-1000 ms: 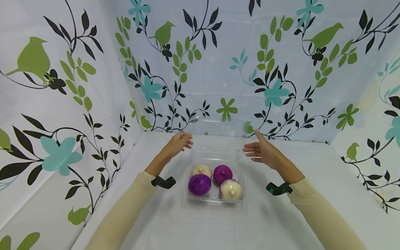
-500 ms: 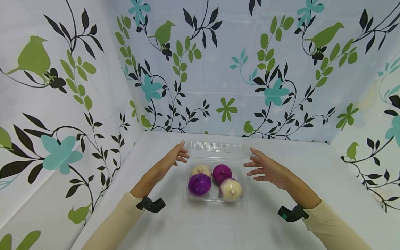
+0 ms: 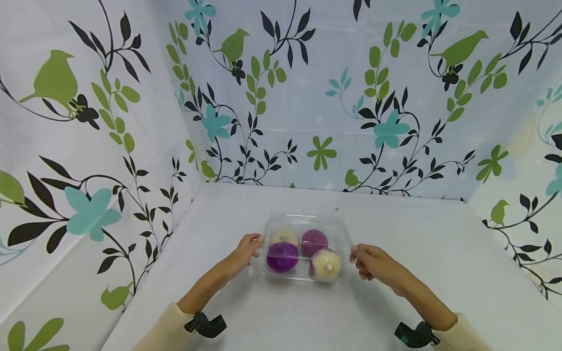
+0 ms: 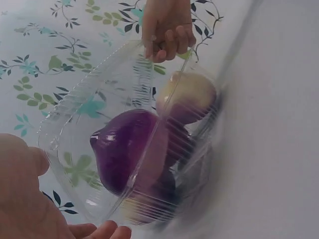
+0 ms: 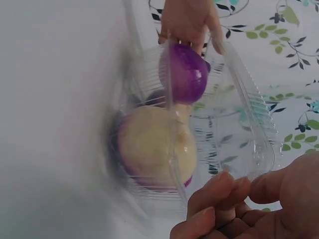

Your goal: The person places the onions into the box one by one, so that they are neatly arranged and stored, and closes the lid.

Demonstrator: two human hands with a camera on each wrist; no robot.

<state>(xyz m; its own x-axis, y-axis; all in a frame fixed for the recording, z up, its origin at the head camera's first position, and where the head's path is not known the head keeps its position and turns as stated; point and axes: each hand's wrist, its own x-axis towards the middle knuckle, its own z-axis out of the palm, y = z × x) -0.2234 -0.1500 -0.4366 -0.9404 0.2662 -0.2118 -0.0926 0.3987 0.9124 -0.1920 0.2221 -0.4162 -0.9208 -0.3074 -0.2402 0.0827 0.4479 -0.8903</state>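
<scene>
A clear plastic clamshell container [image 3: 295,278] sits on the white table, its hinged lid [image 4: 60,124] tilted over the base. Inside are several round vegetables that look like turnips: a purple one [image 3: 282,258] at front left, a cream one with purple at its base [image 3: 326,264] at front right, and others behind, seen through the plastic. At the lid's left edge, my left hand [image 3: 244,249] has its thumb on one side and fingers on the other. My right hand [image 3: 373,262] pinches the lid's right corner between thumb and curled fingers.
The white table [image 3: 237,312] reaches back to a printed cloth backdrop [image 3: 303,117] with birds, leaves and flowers, which also rises along the left and right sides. A black wrist camera mount [image 3: 205,325] sits at the left cuff, another mount [image 3: 416,335] at the right.
The lid has swung from standing upright behind the base, forward and down over the vegetables. Both hands have come nearer the body with it, and the right fingers have curled in.
</scene>
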